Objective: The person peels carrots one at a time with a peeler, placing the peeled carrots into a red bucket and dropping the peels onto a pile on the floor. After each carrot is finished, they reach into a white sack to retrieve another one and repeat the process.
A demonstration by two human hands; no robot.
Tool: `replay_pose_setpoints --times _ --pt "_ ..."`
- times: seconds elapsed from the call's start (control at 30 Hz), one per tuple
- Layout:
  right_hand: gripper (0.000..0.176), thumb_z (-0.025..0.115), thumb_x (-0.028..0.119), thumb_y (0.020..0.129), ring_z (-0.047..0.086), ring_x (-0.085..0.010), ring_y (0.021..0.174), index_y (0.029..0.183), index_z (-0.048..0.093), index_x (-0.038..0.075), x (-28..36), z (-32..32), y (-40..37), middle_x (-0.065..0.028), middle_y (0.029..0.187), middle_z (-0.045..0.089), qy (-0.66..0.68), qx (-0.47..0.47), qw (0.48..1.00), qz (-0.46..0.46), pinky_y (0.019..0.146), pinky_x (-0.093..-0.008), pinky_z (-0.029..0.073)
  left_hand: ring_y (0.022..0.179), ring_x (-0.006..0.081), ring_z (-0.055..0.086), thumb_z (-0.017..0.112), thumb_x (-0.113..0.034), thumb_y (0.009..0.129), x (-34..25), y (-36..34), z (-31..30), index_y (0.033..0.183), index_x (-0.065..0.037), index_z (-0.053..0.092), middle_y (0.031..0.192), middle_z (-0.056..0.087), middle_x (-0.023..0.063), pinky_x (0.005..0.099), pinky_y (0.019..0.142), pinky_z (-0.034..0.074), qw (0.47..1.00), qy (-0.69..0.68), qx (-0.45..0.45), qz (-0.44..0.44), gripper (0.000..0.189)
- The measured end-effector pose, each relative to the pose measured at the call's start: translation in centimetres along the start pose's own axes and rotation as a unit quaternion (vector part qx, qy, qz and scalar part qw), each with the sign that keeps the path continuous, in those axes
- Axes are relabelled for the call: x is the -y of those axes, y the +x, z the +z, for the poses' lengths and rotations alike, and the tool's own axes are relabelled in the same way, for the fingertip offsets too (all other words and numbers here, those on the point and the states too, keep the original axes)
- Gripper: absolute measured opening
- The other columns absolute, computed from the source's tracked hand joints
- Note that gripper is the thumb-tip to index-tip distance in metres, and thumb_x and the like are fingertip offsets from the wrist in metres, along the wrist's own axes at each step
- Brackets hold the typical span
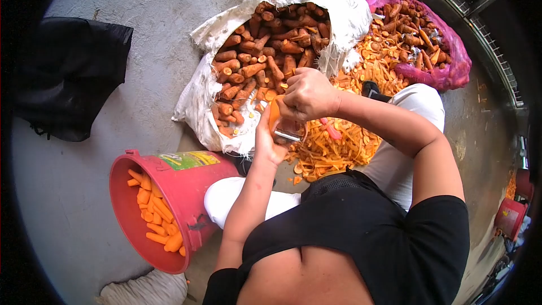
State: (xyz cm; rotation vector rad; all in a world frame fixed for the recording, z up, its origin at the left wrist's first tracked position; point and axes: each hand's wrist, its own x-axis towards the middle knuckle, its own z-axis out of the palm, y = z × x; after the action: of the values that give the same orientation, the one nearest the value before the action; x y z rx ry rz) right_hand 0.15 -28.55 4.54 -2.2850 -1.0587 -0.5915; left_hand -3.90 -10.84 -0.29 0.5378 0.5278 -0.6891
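While I follow this head camera from afar, I count one white sack point(197, 82) as the biggest item, its wide mouth packed with unpeeled carrots point(240, 73) (dozens, too overlapped for an exact figure). Just beside it spreads one heap of peelings point(339, 149). One red bucket point(186, 200) sits near the left knee with more than a dozen peeled carrots point(161, 209) inside. On the floor at far left lies one black bag point(73, 76), well apart from the rest, and past the heap I see one pink mesh sack point(451, 65) of carrots and scraps.

Then come two hands, between the white sack and the person's lap. Left hand point(266, 141) has its fingers closed on one held carrot point(275, 114), tips partly hidden. Right hand point(310, 96) is folded tight on one metal-bladed peeler point(288, 135), right beside that carrot; I cannot tell whether its blade touches.
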Motion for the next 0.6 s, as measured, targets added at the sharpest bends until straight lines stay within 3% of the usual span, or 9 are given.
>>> replay_pose_setpoints --times 0.1,0.13,0.17,0.2,0.23,0.4,0.5,0.57,0.6 --pt "0.034 0.063 0.016 0.073 0.049 -0.0214 0.044 0.042 0.048 0.014 -1.8 0.6 -0.3 -0.0033 0.044 0.047 -0.051 -0.027 0.996 0.068 0.052 -0.0307 0.041 0.084 0.0182 0.064 0.044 -0.044 0.096 0.2 -2.0 3.1 0.116 -0.010 0.057 0.095 0.064 0.0055 0.0318 0.068 0.054 0.994 0.071 -0.071 0.039 0.041" --pt "0.035 0.063 0.016 0.074 0.049 -0.0215 0.043 0.042 0.050 0.014 -3.2 0.4 -0.2 -0.0035 0.043 0.046 -0.079 -0.040 0.991 0.104 0.053 -0.0298 0.042 0.074 0.0194 0.065 0.043 -0.046 0.096 -0.2 -2.4 1.8 0.117 -0.009 0.055 0.088 0.064 0.0082 0.0310 0.059 0.053 0.990 0.141 0.014 0.020 0.044" --pt "0.037 0.060 0.016 0.078 0.051 -0.0221 0.042 0.042 0.053 0.014 -5.4 -0.5 0.0 -0.0056 0.041 0.046 -0.076 0.121 0.966 0.215 0.054 -0.0309 0.046 0.071 0.0193 0.064 0.043 -0.047 0.096 0.2 -2.6 0.9 0.117 -0.009 0.055 0.087 0.064 0.0088 0.0307 0.057 0.052 0.989 0.145 0.035 0.017 0.045" --pt "0.040 0.057 0.020 0.082 0.051 -0.0222 0.041 0.042 0.053 0.012 -8.1 0.2 -1.3 -0.0076 0.041 0.049 -0.141 -0.014 0.985 0.103 0.051 -0.0349 0.046 0.068 0.0193 0.064 0.043 -0.047 0.096 0.4 -3.7 2.0 0.118 -0.009 0.054 0.085 0.064 0.0095 0.0304 0.055 0.052 0.987 0.151 0.057 0.012 0.046" --pt "0.042 0.056 0.027 0.083 0.054 -0.0244 0.042 0.045 0.057 0.011 -10.3 0.7 -2.4 -0.0096 0.045 0.053 -0.190 0.111 0.951 0.219 0.051 -0.0394 0.048 0.066 0.0192 0.063 0.043 -0.048 0.096 0.3 -4.2 2.7 0.118 -0.008 0.054 0.083 0.064 0.0101 0.0302 0.053 0.051 0.984 0.158 0.079 0.007 0.047" --pt "0.042 0.054 0.035 0.084 0.058 -0.0283 0.046 0.056 0.066 0.006 -7.2 -0.6 0.7 -0.0123 0.047 0.055 -0.098 0.118 0.912 0.379 0.051 -0.0387 0.048 0.072 0.0185 0.064 0.043 -0.049 0.095 -0.6 -2.0 0.7 0.119 -0.008 0.054 0.090 0.064 0.0100 0.0309 0.055 0.053 0.983 0.175 0.051 0.036 0.048" --pt "0.035 0.058 0.030 0.082 0.053 -0.0189 0.039 0.054 0.068 0.012 -3.7 -0.6 1.6 -0.0076 0.043 0.053 0.027 0.069 0.951 0.301 0.047 -0.0335 0.045 0.077 0.0191 0.065 0.043 -0.048 0.096 -0.9 -0.6 0.3 0.120 -0.007 0.053 0.094 0.064 0.0095 0.0317 0.060 0.054 0.987 0.150 0.038 0.045 0.048" --pt "0.031 0.061 0.024 0.078 0.048 -0.0165 0.039 0.049 0.064 0.013 -1.9 0.6 1.1 -0.0043 0.042 0.050 -0.002 -0.011 0.995 0.102 0.049 -0.0327 0.043 0.082 0.0195 0.066 0.043 -0.047 0.096 -0.6 -0.1 0.6 0.120 -0.007 0.053 0.098 0.065 0.0091 0.0328 0.065 0.056 0.991 0.114 -0.001 0.069 0.048" --pt "0.032 0.063 0.020 0.075 0.046 -0.0188 0.041 0.044 0.056 0.012 -0.8 0.8 1.1 -0.0036 0.041 0.047 0.004 0.003 0.998 0.056 0.052 -0.0346 0.041 0.088 0.0193 0.065 0.043 -0.044 0.096 -1.1 -0.4 0.3 0.120 -0.006 0.053 0.102 0.065 0.0090 0.0345 0.074 0.056 0.994 0.108 -0.013 0.024 0.046"
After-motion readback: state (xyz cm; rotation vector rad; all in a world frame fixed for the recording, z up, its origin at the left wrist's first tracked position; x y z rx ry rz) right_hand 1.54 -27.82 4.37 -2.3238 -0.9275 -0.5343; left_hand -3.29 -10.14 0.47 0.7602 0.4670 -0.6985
